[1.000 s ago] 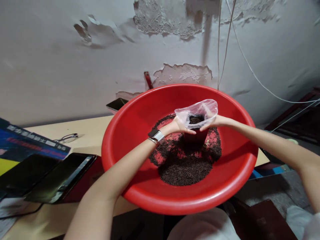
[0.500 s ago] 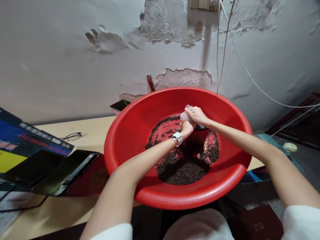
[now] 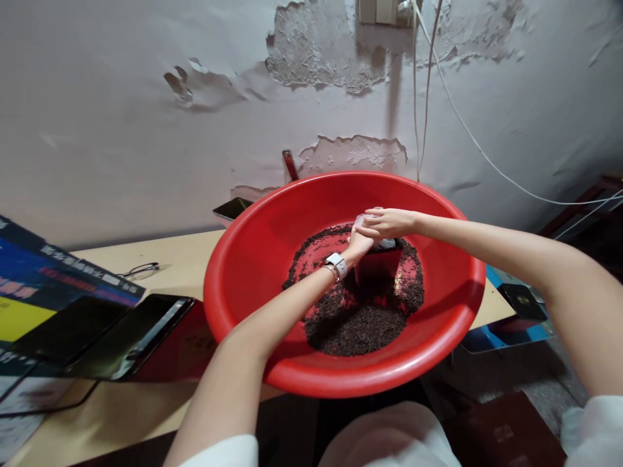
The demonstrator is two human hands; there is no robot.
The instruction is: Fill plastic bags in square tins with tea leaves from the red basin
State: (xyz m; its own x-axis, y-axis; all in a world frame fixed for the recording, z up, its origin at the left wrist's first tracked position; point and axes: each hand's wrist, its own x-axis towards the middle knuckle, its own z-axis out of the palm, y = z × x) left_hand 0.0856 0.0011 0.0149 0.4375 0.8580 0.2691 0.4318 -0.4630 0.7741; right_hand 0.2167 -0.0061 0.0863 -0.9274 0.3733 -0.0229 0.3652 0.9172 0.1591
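Note:
Inside a big red basin (image 3: 341,383), my two hands meet above a red box with a dark rim (image 3: 384,259). My left hand (image 3: 361,242), with a white watch on its wrist, is closed around a crumpled clear plastic bag (image 3: 361,220). Over it lies my right hand (image 3: 392,222), fingers stretched out and touching the left hand and the plastic. Some pale plastic (image 3: 387,244) shows at the box's top. Dark brown granules (image 3: 363,331) cover much of the basin floor around the box. The fingertips of my left hand are partly hidden.
The basin stands on a pale wooden table (image 3: 180,253) against a peeling wall. On the left are a dark tablet or phone (image 3: 131,334), glasses (image 3: 141,268) and a printed blue box (image 3: 58,272). White cables (image 3: 457,104) hang behind at right.
My right hand has gone from gripping the plastic to lying with extended fingers across my left hand. My right elbow has swung up and outward. The view has shifted slightly.

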